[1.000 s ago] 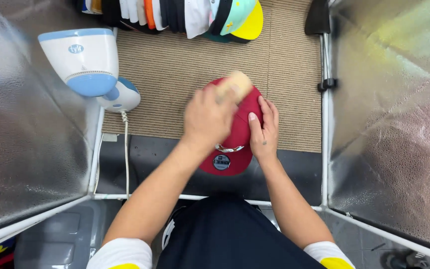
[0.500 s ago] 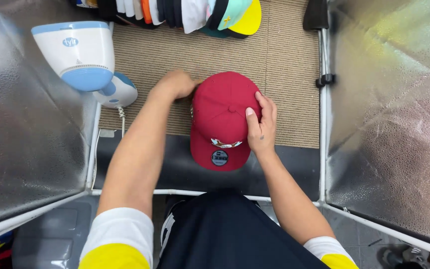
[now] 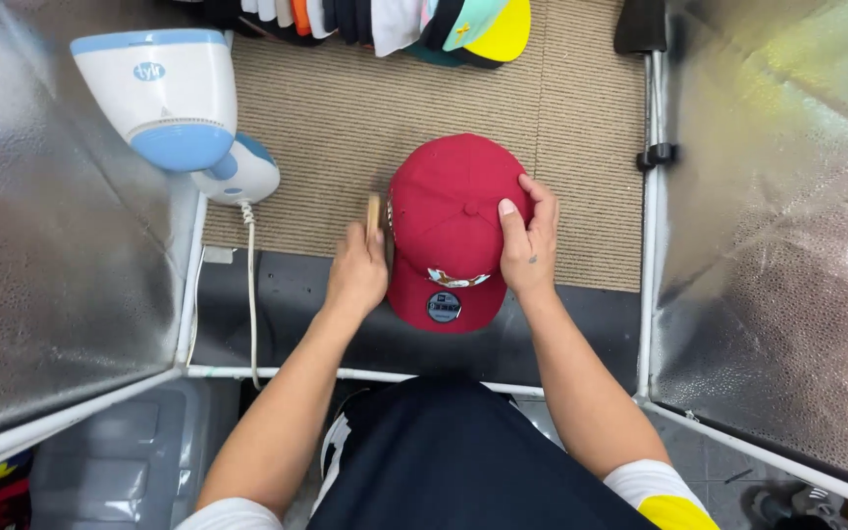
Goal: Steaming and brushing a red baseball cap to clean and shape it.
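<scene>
**Brushing the left side of the red cap**

The red cap [image 3: 449,211] sits crown-up on the ribbed mat [image 3: 345,108], between the two hands, its brim pointing back toward the person. The right hand [image 3: 527,240] lies on the cap's right side, fingers spread and curled over the crown, steadying it. The left hand [image 3: 357,270] is closed around a small wooden brush [image 3: 374,211], whose tip stands against the cap's left edge.

The step in hand looks like brushing the cap's side panel while the other hand pins it. A further stroke would call for a firm hold from the right hand so the cap does not slide, and a light, even pass with the brush.

Beyond the left hand stands a white-and-blue steamer [image 3: 164,93] with its cord [image 3: 250,285]. Past the cap, a row of caps [image 3: 414,25] is stacked.
</scene>
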